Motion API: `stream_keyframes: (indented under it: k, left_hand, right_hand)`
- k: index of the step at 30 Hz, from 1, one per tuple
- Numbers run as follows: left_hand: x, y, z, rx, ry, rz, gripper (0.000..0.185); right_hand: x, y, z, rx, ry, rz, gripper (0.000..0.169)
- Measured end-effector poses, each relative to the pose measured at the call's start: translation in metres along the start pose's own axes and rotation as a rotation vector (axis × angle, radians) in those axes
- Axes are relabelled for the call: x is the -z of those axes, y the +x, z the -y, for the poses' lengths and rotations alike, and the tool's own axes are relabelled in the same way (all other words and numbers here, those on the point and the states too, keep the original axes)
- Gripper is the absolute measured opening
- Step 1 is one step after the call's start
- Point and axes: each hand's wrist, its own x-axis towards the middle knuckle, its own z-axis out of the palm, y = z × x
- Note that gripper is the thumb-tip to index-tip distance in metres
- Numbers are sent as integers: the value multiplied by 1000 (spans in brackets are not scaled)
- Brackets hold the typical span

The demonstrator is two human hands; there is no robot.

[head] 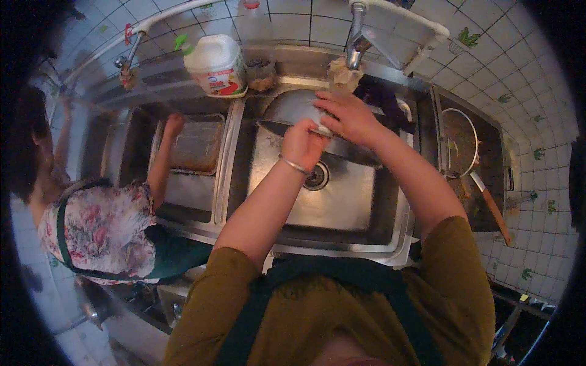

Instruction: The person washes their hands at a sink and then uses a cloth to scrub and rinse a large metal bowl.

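Observation:
A large round metal vessel (293,107), perhaps a wok or a lid, is tilted over the stainless steel sink (270,192) in front of me. My left hand (304,144), with a bangle at its wrist, grips the vessel near its middle. What part its fingers close on is partly hidden. My right hand (350,119) lies against the vessel's upper side, its fingers spread; whether something small is under its palm cannot be told. Just beyond it, the tap (355,57) has a pale cloth or bag (344,77) around its spout. Below the vessel shows the drain (317,176).
At left, a co-worker's hand (174,124) is at a rectangular metal tray (197,142) in the neighbouring sink. A white jug (215,66) and a clear bottle (256,27) stand behind. Dark cloth (384,100) lies back right. A strainer's wooden handle (494,212) sticks out at right.

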Motion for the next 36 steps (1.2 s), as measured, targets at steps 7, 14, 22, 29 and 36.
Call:
stream_keyframes:
  k: [7,14,22,29,36]
  left_hand:
    - [33,-75,3,104,708,-163,25]
    - [57,-81,-29,-92,956,-424,32]
    - [49,-76,-27,-140,921,-372,32]
    - [60,-76,-36,-151,900,-376,43]
    - [70,-93,-55,-76,877,-326,43]
  right_hand:
    - [-46,62,7,-110,133,317,42]
    - [-95,27,-90,-538,373,240,47]
    - [-72,-34,113,83,-254,-55,42]
    - [-60,21,54,-357,-110,43,36]
    - [-99,-50,-110,-1188,1022,239,42]
